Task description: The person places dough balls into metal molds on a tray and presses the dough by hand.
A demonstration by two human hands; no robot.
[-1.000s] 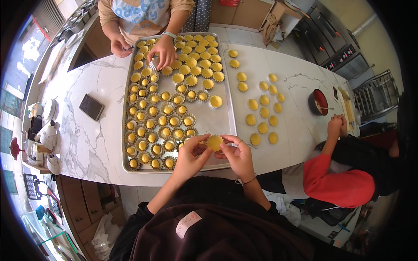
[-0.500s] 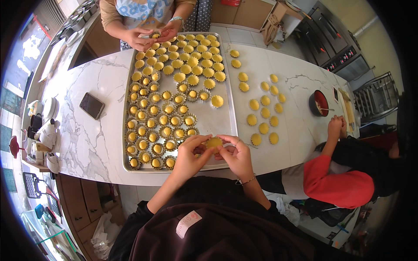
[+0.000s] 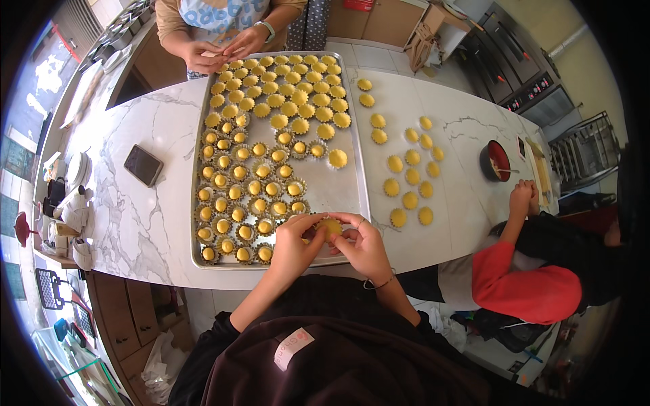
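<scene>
Between the fingers of both hands I hold a tart shell (image 3: pixel 330 227), a yellow dough-lined one, low over the near edge of a large metal baking tray (image 3: pixel 336 196). My left hand (image 3: pixel 296 238) grips its left side, and my right hand (image 3: pixel 360 245) has its thumb on the dough and fingers round the far side. The shell's underside is hidden by my fingers. To the left on the tray stand several fluted metal tins with yellow dough balls (image 3: pixel 254 187) in them. Pressed yellow tart shells (image 3: pixel 290 108) fill the tray's far part, and a single shell (image 3: pixel 337 158) sits ahead of my hands.
More yellow shells (image 3: pixel 412 176) stand on the marble table right of the tray. A phone (image 3: pixel 143 164) lies at left, a dark bowl with a spoon (image 3: pixel 496 162) at right. Across the table a co-worker's hands (image 3: pixel 220 55) work; another person in red (image 3: pixel 525 281) sits at right.
The shell in my hands has tilted and shifted slightly left, and my right fingers have moved around its far rim. Across the table, the co-worker's hands have moved left.
</scene>
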